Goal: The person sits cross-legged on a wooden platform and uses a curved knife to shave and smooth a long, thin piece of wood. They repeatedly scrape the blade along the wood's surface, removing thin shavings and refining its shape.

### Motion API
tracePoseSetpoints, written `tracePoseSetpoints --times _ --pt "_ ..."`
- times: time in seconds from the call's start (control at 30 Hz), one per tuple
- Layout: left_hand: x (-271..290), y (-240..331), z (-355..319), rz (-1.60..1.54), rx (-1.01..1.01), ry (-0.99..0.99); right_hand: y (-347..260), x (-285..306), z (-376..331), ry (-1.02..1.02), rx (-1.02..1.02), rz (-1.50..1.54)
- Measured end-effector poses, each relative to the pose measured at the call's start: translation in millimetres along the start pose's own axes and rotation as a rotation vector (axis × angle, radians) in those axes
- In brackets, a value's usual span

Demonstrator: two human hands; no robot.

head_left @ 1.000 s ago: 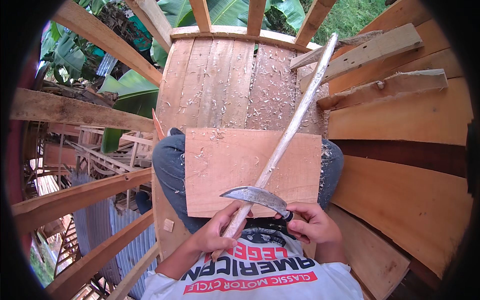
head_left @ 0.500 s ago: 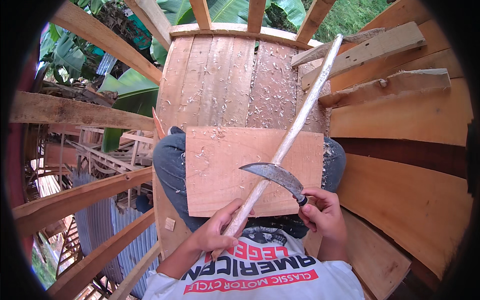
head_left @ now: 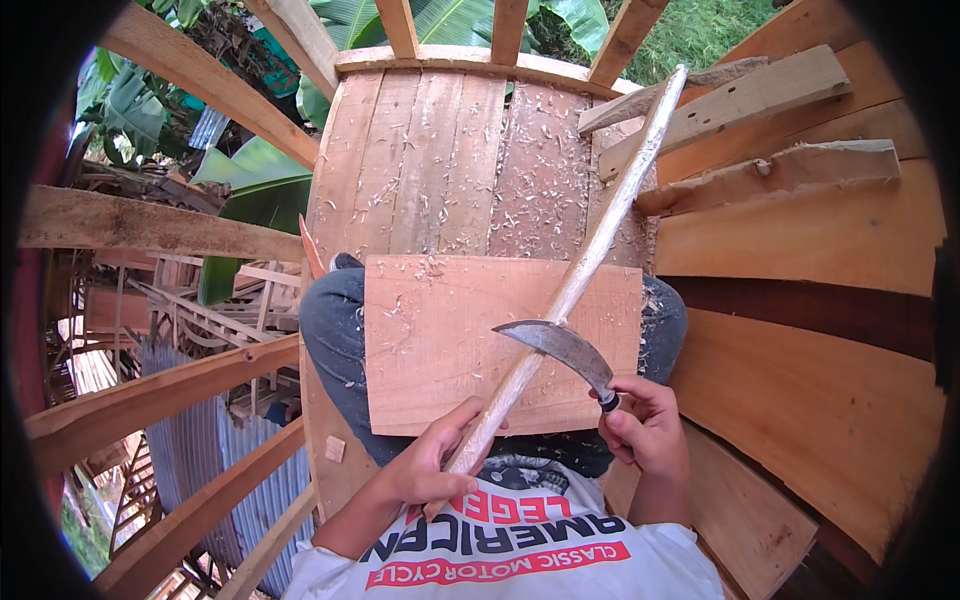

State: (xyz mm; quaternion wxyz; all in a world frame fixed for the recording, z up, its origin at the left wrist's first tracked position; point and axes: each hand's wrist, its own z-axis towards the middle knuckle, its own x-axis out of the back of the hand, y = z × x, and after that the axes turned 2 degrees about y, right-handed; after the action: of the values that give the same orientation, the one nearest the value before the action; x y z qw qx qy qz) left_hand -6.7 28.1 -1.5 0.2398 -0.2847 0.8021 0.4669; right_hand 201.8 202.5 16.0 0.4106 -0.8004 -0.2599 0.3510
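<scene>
A long pale wooden pole (head_left: pixel 607 229) slants from my waist up to the far right, crossing a flat wooden board (head_left: pixel 425 345) on my lap. My left hand (head_left: pixel 440 460) is closed round its near end. In my right hand (head_left: pixel 647 428) is the dark handle of a sickle (head_left: pixel 565 348), my fingers wrapped about it. The curved grey blade lies across the pole above the board, its tip pointing left. Whether its edge presses into the wood I cannot tell. Small shavings are scattered on the lap board.
Wood shavings litter the plank floor (head_left: pixel 430 160) ahead. Rough timber offcuts (head_left: pixel 770 175) jut in at the right, beside wide plank siding (head_left: pixel 800 380). Wooden railing bars (head_left: pixel 170 225) run along the left and far side, with banana leaves (head_left: pixel 265 195) beyond. A small wood block (head_left: pixel 335 449) lies at my left.
The sickle blade has shifted slightly right and turned a little against the pole. My left hand keeps its hold, and the pole stays at nearly the same slant.
</scene>
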Motion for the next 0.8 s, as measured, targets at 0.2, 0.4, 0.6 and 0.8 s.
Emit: tracePoseSetpoints --times 0.2,0.4,0.6,0.8 --pt "1 4 -5 0.067 0.03 0.01 2 -9 -4 -0.11 0.01 -0.038" --pt "-3 -1 -4 0.01 0.065 -0.037 -10 -19 -5 -0.059 -0.101 -0.016" --pt "0 -1 -4 0.01 0.051 -0.037 -7 -8 -3 -0.085 -0.074 -0.012" --pt "3 -3 -6 0.046 0.067 -0.033 -6 -12 -2 -0.187 -0.09 -0.1"
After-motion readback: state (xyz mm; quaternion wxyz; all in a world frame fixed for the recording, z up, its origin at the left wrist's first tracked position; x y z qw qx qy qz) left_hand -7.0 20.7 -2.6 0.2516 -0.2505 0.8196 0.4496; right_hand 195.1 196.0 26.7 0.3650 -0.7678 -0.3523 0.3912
